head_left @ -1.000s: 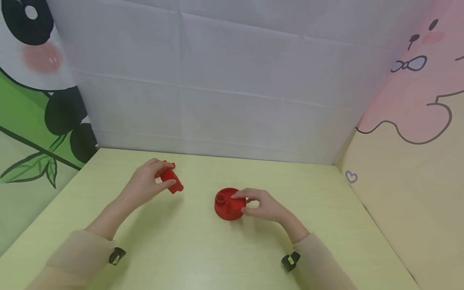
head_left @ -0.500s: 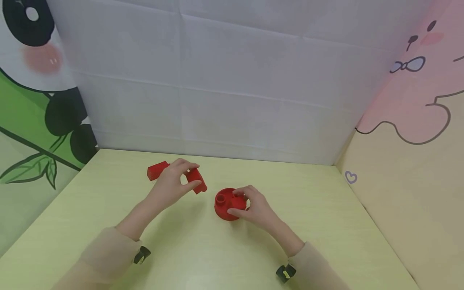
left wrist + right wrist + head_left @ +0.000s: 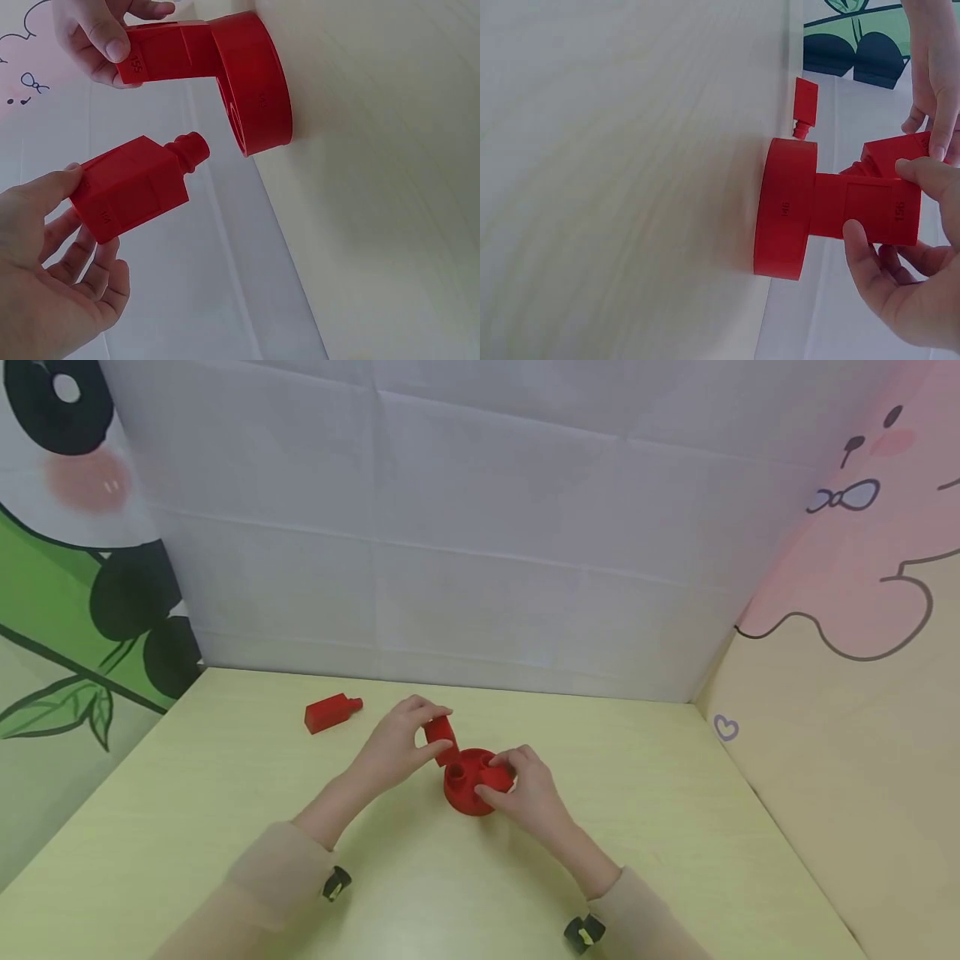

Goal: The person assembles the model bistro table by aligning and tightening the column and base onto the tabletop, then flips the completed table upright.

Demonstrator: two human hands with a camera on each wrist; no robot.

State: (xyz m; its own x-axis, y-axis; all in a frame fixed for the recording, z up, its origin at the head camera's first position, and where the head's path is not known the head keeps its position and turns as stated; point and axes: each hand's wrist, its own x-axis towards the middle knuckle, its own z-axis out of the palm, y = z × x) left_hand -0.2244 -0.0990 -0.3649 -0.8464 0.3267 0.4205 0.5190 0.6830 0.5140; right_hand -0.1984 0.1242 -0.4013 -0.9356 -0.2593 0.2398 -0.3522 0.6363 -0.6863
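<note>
My left hand (image 3: 395, 745) pinches a red bottle-shaped block (image 3: 135, 187) by its broad end. The block is tilted, and its ribbed neck points toward a round red base (image 3: 259, 90) on the table, a short gap away. A second red block (image 3: 866, 206), marked with a number, stands upright on the base, its lower end hidden. My right hand (image 3: 529, 793) has thumb and fingers on that block's sides near its top. In the head view, the round base (image 3: 468, 797) shows an open ring-shaped socket (image 3: 456, 774) on its left side.
A third red block (image 3: 328, 714) with a necked end lies on its side toward the back left of the pale wooden table (image 3: 420, 893). A white sheet (image 3: 480, 527) hangs behind, with printed cartoon panels at both sides.
My left hand has carried its block rightward to just above the base, uncovering the block lying behind. My right hand has shifted its grip on the standing block; the base stays put.
</note>
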